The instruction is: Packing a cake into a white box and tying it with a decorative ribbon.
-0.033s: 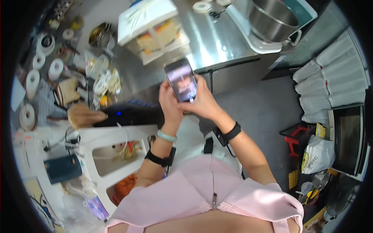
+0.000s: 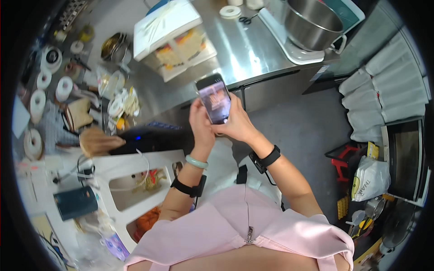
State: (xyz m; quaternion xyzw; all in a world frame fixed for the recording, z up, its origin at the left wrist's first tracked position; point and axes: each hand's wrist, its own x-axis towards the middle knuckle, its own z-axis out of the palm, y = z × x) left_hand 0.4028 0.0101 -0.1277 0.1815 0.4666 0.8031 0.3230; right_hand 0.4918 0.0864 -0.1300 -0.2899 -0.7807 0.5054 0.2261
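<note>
A smartphone (image 2: pixel 214 100) is held upright in both hands, its lit screen facing me and showing a small picture of a box-like thing. My left hand (image 2: pixel 201 124) is closed around its lower left side, a pale green bangle on that wrist. My right hand (image 2: pixel 236 118) grips the lower right side, with the thumb near the bottom of the screen. Beyond the phone, on the steel counter, stands a square cake box (image 2: pixel 174 38) with a white lid, a ribbon and clear sides. Pale layers with orange pieces show through them.
A steel mixing bowl (image 2: pixel 313 25) sits on a white base at the right of the counter (image 2: pixel 253 63). Scissors (image 2: pixel 247 20) and a tape roll (image 2: pixel 230 12) lie nearby. Ribbon rolls crowd the left. A white cart (image 2: pixel 158 156) stands at near left; a red stool (image 2: pixel 343 162) at right.
The phone and both hands have shifted slightly right and nearer to me. The whole view has moved a little; both hands keep their hold on the phone.
</note>
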